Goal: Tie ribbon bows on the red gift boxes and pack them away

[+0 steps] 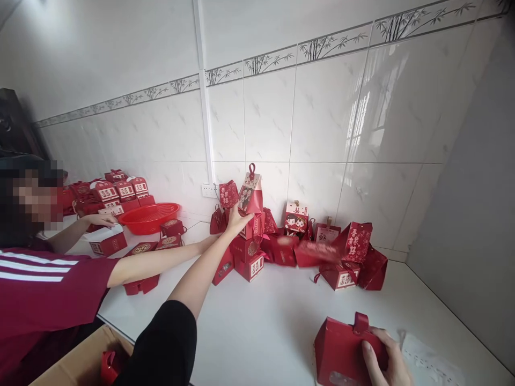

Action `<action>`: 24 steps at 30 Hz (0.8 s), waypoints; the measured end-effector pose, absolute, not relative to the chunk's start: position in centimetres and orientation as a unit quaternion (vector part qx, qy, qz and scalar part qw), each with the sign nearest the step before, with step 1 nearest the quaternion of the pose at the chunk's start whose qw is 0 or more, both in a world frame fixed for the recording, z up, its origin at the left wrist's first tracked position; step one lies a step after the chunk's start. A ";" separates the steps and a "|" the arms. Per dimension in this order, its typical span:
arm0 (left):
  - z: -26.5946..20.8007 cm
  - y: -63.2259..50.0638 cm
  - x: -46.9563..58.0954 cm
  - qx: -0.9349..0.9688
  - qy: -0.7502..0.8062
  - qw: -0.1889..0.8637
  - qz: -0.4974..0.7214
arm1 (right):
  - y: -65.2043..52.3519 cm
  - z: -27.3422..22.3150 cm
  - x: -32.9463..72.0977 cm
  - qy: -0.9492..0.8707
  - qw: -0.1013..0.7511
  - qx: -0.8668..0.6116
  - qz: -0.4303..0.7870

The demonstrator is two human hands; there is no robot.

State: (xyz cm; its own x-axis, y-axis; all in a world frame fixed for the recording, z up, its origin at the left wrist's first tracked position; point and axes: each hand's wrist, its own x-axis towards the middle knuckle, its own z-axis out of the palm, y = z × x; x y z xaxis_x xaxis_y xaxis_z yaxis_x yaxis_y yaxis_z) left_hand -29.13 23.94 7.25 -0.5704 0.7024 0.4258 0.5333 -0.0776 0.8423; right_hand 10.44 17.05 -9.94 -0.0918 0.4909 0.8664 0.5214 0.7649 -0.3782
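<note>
My left arm, in a black sleeve, reaches forward to a stack of red boxes. At the top of it my left hand [238, 221] is closed on a red and cream gift box [252, 194] with a ribbon loop. Under that hand, more red boxes [246, 251] with gold or cream prints are piled against the wall. Low on the right, my right hand [388, 356] grips a plain red gift box [341, 346] with a strap on top and a small clear window. Its lower edge is cut off by the frame.
Further boxes [354, 268] lean together on the white table [281, 321]. At left, a co-worker in a maroon shirt [48, 300] handles an open box [107, 239] beside a red plastic basket [149, 217]. A cardboard carton [82, 356] stands below the table edge.
</note>
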 end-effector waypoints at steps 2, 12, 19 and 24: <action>7.3 23.8 -28.9 0.452 0.682 0.070 0.571 | 16.9 -9.7 10.3 -0.740 0.579 -0.341 -0.019; 9.2 23.3 -29.3 0.450 0.700 0.093 0.546 | 16.7 -9.7 10.3 -0.742 0.573 -0.350 -0.014; 9.5 23.6 -29.5 0.484 0.696 0.094 0.522 | 16.9 -9.8 10.3 -0.740 0.578 -0.344 -0.007; 9.3 23.8 -28.8 0.472 0.708 0.080 0.518 | 16.8 -9.7 10.3 -0.739 0.579 -0.345 0.002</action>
